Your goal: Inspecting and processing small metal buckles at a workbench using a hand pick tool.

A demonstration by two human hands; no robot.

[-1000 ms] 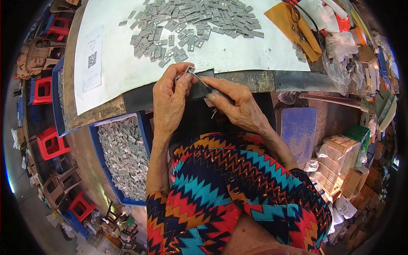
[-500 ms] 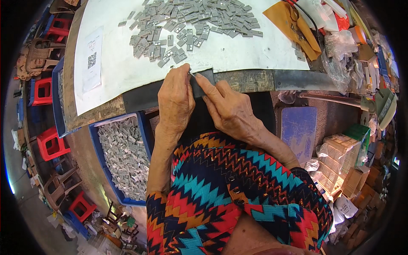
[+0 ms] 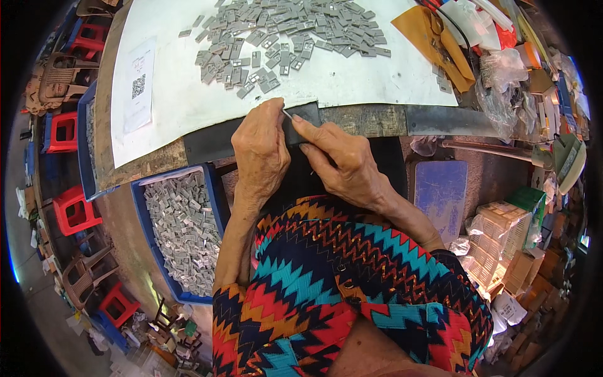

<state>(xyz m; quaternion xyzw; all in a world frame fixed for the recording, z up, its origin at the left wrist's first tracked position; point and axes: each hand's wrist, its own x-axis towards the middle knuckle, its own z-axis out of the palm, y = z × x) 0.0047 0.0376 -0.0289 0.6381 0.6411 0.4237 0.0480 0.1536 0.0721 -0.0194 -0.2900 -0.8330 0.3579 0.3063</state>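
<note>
Nearest the table edge: the dark strip [image 3: 213,143] along the front of the table [image 3: 377,119] is the landmark; both hands meet just above its middle.
Left hand: left hand [image 3: 260,154] lies over the strip, fingers curled together, thumb tip pinched against a small grey piece [image 3: 286,114] at the sheet's edge.
Right hand: right hand [image 3: 342,163] reaches in from the strip's right, forefinger and thumb closed toward the same piece; whether they truly clamp it cannot be told, as it is tiny and half hidden.
Below the strip: blue crate [image 3: 217,201] full of grey pieces sits under the table's left side.
Beyond the strip: white sheet [image 3: 188,94] covers the tabletop; pile of grey pieces [image 3: 282,38] spreads across its far half.
Far right of the strip: yellow cloth [image 3: 418,28] and crumpled plastic bags [image 3: 502,69].
Risk: the piece is small and held only by fingertips, so it looks likely to slip and drop off the edge onto the lap, missing the crate.
Risk: a sleeve or wrist dragging on the sheet could likely pull loose pieces over the strip.
</note>
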